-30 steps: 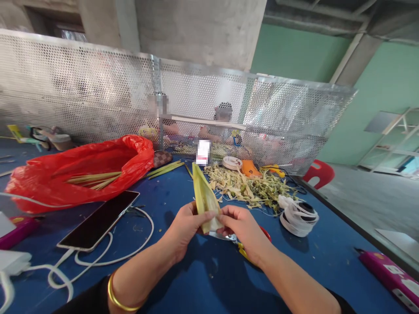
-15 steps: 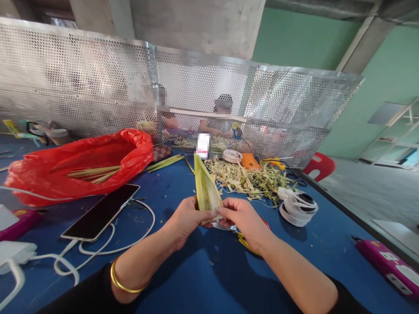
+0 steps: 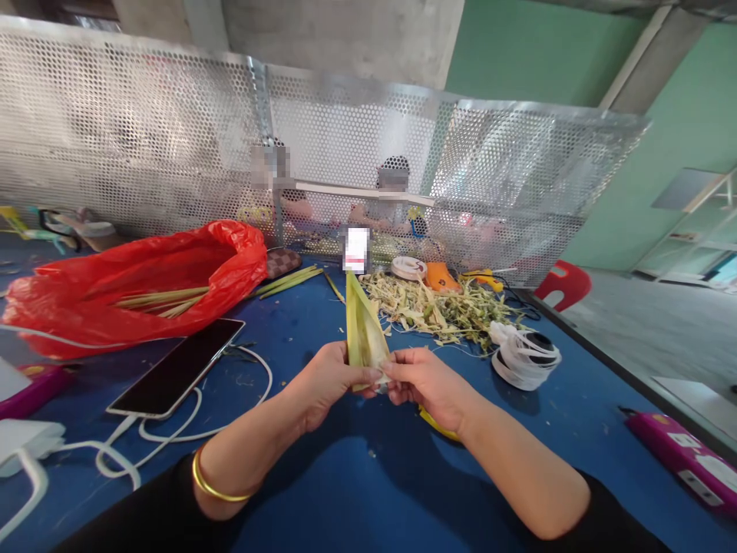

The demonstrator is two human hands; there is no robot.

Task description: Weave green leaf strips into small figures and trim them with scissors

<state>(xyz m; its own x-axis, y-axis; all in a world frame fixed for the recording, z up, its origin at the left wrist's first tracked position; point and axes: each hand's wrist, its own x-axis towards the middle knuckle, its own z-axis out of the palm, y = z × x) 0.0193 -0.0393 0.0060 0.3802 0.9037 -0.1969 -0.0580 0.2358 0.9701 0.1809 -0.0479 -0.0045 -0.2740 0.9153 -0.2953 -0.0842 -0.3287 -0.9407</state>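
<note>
A pale yellow-green husk-like leaf [image 3: 365, 334], folded open and pointed at the top, stands between my two hands above the blue table [image 3: 339, 491]. My left hand [image 3: 332, 372] pinches its lower left side, thumb in front and fingers behind. At the lower right corner my right hand [image 3: 419, 378] grips the whitish base between thumb and forefinger. The two thumbs nearly meet there. Part of a yellow-handled tool [image 3: 437, 425] shows beneath my right wrist; the rest is hidden.
Left lies a red plastic bag [image 3: 143, 265] holding long stalks, with a cabled phone [image 3: 178, 369] before it. Plant scraps [image 3: 443, 307] are heaped behind my right hand, near a white ribbon roll [image 3: 523, 357]. A perforated metal screen [image 3: 345, 130] stands behind; people sit beyond it.
My right hand has shifted slightly at the leaf's base, its fingers closing in below. The leaf stays in both hands. The view has tilted a little.
</note>
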